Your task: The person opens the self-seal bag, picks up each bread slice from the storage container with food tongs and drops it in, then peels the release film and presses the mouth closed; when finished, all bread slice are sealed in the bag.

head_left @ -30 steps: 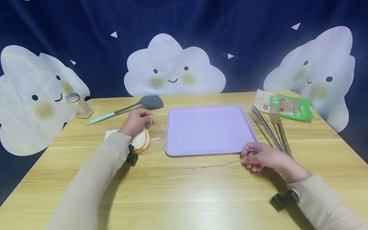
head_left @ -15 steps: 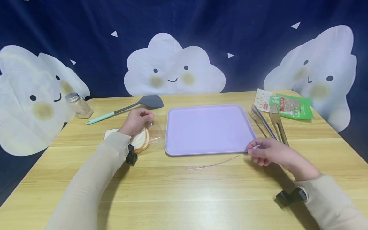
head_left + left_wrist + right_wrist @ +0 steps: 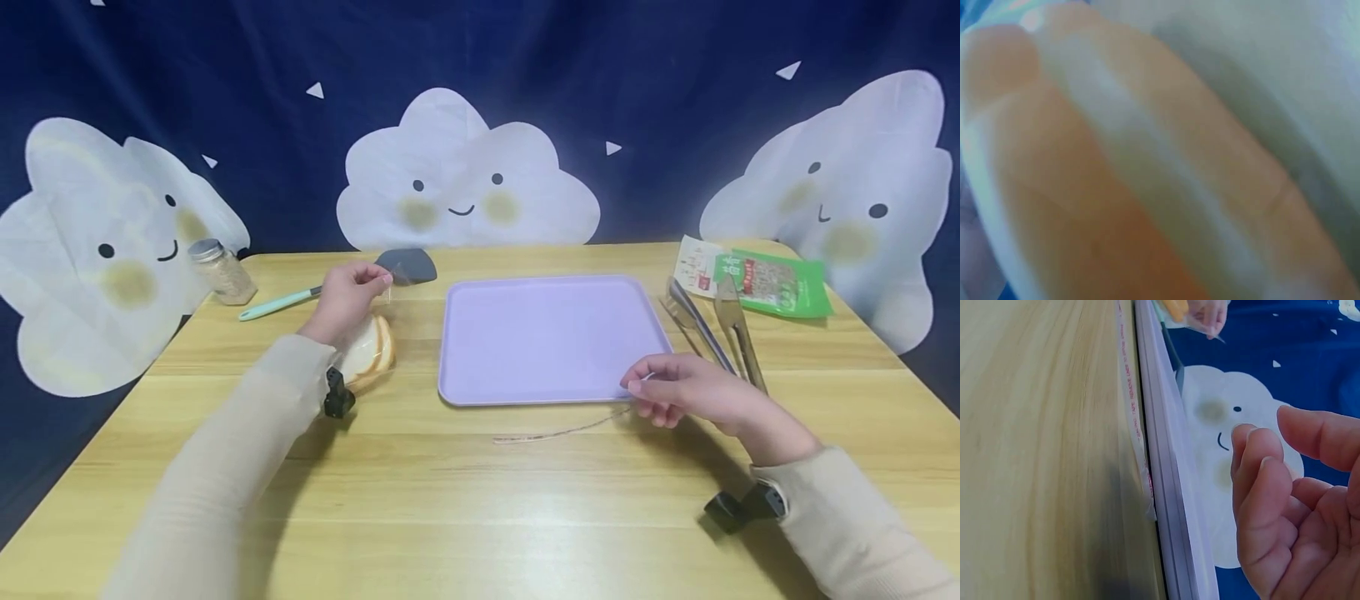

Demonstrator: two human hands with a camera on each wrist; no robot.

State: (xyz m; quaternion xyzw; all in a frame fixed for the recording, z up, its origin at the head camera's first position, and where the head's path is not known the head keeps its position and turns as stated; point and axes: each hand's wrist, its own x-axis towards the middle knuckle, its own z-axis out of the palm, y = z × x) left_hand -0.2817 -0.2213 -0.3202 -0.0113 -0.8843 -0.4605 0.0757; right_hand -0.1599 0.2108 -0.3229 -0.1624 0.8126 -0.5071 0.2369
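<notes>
My left hand (image 3: 347, 298) pinches the top of a clear plastic bag that holds white bread slices (image 3: 367, 346) with brown crusts. In the left wrist view the slices (image 3: 1085, 187) fill most of the frame, blurred. Loosely curled, my right hand (image 3: 693, 390) hovers over the front right corner of a lilac tray (image 3: 555, 337). The right wrist view shows a gap between its thumb and fingers (image 3: 1266, 494), with nothing held. A thin sealing strip with red print (image 3: 1129, 381) lies on the table along the tray's front edge.
Behind my left hand lies a spatula (image 3: 408, 265) with a mint handle, near a lidded jar (image 3: 222, 272). Metal tongs (image 3: 701, 321) and another metal utensil (image 3: 738, 333) lie right of the tray. A green packet (image 3: 780, 283) sits at the back right.
My right hand has let go of the strip, then shifted slightly back left. My left hand has risen with the bag, tilting the bread and covering part of the spatula. The head view has turned slightly.
</notes>
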